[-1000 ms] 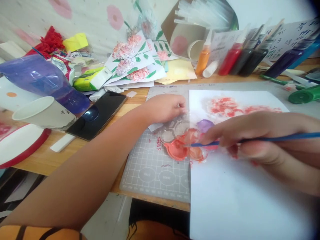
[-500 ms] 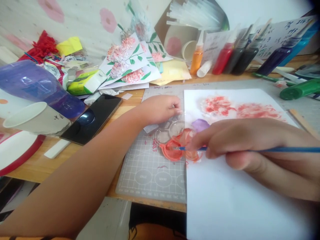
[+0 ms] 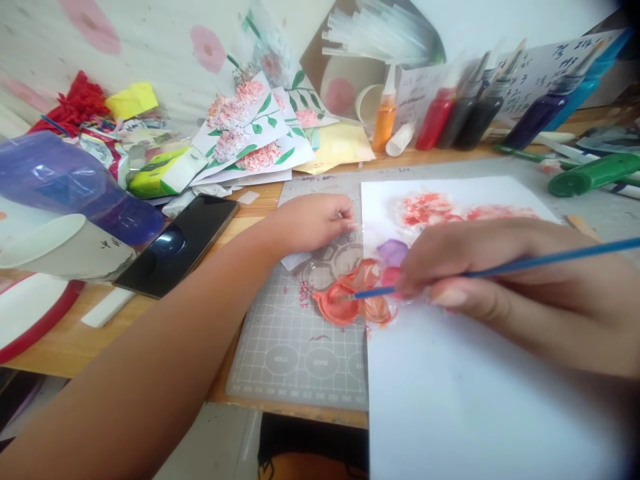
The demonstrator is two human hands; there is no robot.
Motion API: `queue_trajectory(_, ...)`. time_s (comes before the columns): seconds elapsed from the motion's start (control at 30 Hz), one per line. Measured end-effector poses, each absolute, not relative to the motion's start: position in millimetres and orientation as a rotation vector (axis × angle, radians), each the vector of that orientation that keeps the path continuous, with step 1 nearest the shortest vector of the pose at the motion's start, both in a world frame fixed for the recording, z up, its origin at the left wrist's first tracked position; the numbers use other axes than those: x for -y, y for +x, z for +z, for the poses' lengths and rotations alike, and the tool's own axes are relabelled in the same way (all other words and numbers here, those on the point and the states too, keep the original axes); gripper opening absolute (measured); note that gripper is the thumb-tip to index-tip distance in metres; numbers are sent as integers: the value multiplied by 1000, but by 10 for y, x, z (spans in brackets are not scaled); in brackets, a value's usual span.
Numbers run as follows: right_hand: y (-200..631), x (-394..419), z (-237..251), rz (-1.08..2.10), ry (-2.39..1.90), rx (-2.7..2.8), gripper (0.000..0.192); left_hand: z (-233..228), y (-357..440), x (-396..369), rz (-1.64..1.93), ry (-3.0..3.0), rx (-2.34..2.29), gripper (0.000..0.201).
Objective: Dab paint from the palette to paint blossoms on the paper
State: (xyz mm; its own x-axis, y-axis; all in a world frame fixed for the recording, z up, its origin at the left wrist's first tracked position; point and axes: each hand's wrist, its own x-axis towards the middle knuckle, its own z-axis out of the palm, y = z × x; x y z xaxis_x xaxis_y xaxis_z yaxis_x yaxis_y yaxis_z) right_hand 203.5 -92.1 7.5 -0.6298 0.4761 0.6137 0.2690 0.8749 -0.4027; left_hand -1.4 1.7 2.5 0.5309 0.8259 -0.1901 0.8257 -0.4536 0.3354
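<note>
One brush, one palette, two hands.
The blue brush (image 3: pixel 500 268) is pinched in the right hand (image 3: pixel 505 280), tip at the palette (image 3: pixel 350 280), which is steadied by the closed left hand (image 3: pixel 310 223); since earlier, the brush handle is angled higher.

Bright, even daylight, soft and diffuse; source not clear. Shadows are faint, just a weak one under the right hand (image 3: pixel 480 267) on the paper (image 3: pixel 450 400). Lower paper washes out near white. Glare spot on the phone (image 3: pixel 173 243) screen. Overall soft focus, hazy. Wide-angle bending at the edges; corners at right darken. Near forearm and the bottles (image 3: pixel 465 110) at the back look blurred.
</note>
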Motion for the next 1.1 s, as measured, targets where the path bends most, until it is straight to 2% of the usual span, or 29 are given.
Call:
queue_trajectory(0.2, 2019, 919, 79, 415, -519, 2302, 19, 23, -11, -22, 4, 2378, -1354, 23)
queue_trajectory(0.37, 2024, 890, 85, 225, -583, 2164, 14, 20, -18, -30, -10, 2359, -1345, 24)
queue_trajectory(0.5, 2051, 879, 95, 312, -554, 2231, 17, 19, -28, -26, -7, 2367, -1345, 25)
queue_trajectory(0.63, 2041, 888, 101, 194, -607, 2215, 22, 19, -36, -24, 4, 2383, -1330, 25)
queue_trajectory(0.8, 2036, 877, 111, 592, -601, 2276, 26, 16, -38, -25, 25, 2382, -1327, 25)
queue_trajectory(0.87, 2036, 867, 114, 607, -603, 2261, 28, 16, -38, -26, 22, 2378, -1326, 25)
queue_trajectory(1.0, 2032, 851, 118, 632, -628, 2214, 20, 14, -36, -29, 9, 2373, -1340, 24)
queue_trajectory(1.1, 2020, 834, 123, 660, -659, 2207, 25, 12, -37, -30, 11, 2367, -1333, 23)
